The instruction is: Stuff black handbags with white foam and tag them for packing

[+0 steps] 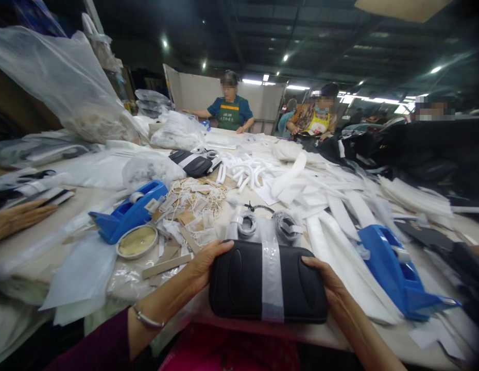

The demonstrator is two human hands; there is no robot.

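A black padded case [239, 281] with a clear plastic band [272, 278] around its middle is held up at the table's near edge. My left hand [206, 263] grips its left end, thumb on the upper corner. At the other end, my right hand [328, 278] holds the right side with the thumb on top. Just behind the case lie two coiled straps or cords in clear wrap, the left coil [247, 225] and the right coil [288, 225]. The fingers under the case are hidden.
A blue tape dispenser [133, 208] stands left beside a tape roll [137, 241]; another blue dispenser [394, 273] is at right. Tags with strings [197, 201], white foam strips [340, 247] and a second black case [191, 163] cover the table. Co-workers [229, 111] stand across; another person's hand [19, 219] reaches in left.
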